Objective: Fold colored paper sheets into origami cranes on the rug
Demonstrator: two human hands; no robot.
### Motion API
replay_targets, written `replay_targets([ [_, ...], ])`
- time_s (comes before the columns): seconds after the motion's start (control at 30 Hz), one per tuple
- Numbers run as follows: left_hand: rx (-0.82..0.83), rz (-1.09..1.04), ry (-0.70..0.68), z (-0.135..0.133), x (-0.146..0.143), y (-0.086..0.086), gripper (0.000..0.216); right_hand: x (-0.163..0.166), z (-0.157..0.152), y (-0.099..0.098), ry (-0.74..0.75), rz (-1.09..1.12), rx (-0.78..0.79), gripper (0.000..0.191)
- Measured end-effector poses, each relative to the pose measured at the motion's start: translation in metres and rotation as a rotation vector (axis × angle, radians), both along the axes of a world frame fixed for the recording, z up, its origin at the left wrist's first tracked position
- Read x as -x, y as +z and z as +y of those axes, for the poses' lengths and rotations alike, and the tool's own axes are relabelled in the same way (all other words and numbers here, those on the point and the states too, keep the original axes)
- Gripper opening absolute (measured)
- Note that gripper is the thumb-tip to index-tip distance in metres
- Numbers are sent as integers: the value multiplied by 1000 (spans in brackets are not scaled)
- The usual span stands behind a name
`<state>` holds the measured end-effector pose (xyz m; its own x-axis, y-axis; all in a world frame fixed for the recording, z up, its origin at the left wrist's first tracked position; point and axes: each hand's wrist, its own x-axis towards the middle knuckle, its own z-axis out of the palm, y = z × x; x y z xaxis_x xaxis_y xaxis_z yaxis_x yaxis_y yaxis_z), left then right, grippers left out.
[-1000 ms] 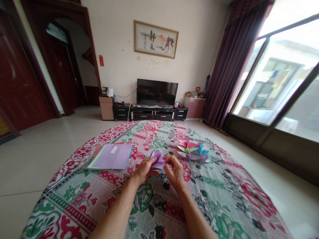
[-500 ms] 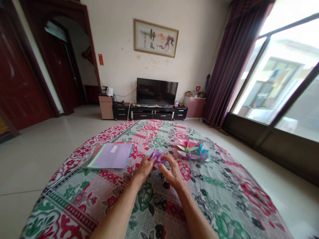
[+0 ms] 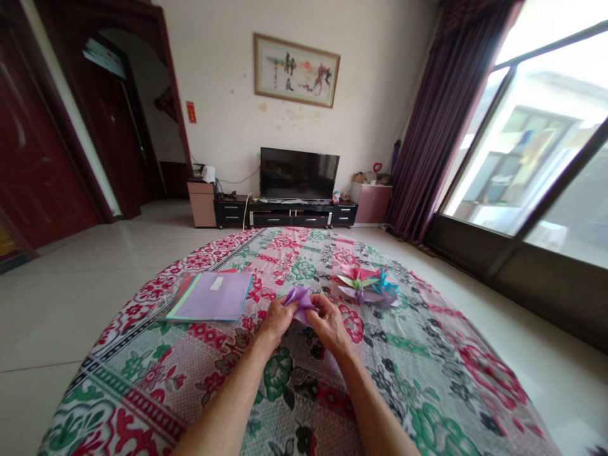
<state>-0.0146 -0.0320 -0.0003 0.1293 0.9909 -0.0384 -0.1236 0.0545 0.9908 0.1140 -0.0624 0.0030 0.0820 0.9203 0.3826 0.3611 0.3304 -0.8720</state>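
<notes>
Between my two hands is a small piece of folded purple paper [image 3: 300, 304], its creased flaps standing up. My left hand [image 3: 277, 320] pinches its left side with thumb and fingers. On the right side, my right hand [image 3: 331, 324] grips it the same way, fingers curled in. The paper is held above the patterned tablecloth [image 3: 285, 373]. Parts of its lower edge are hidden behind my fingers. Right of my hands lie several folded paper cranes [image 3: 361, 283] in pink, green, blue and purple.
On the left of the table lies a stack of coloured paper sheets [image 3: 223, 301], purple on top with a small white label. Across the floor, a television [image 3: 300, 174] stands on a low dark cabinet [image 3: 289, 215]. A window and a purple curtain [image 3: 408, 139] are at the right.
My right fingers have closed in from a looser, arched hold to a tighter pinch on the purple paper. Its flaps now stand up more and look more opened out.
</notes>
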Motion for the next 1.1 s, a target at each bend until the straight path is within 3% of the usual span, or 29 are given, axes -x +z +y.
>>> replay_targets([
  [0.17,-27,-19,5,0,-2,-2,25,2,2,-2,-142,-95,-11,24],
  [0.37,78,-170,-11,3,-3,-9,24,-4,10,-14,-202,29,46,29],
  [0.6,199,-296,-61,0,-2,0,13,-7,12,-14,-167,133,83,28],
  [0.93,290,-189,-154,1,7,5,17,-8,15,-14,-67,211,94,26],
  [1.1,309,-149,-155,1,9,6,19,-6,11,-7,33,385,142,31],
])
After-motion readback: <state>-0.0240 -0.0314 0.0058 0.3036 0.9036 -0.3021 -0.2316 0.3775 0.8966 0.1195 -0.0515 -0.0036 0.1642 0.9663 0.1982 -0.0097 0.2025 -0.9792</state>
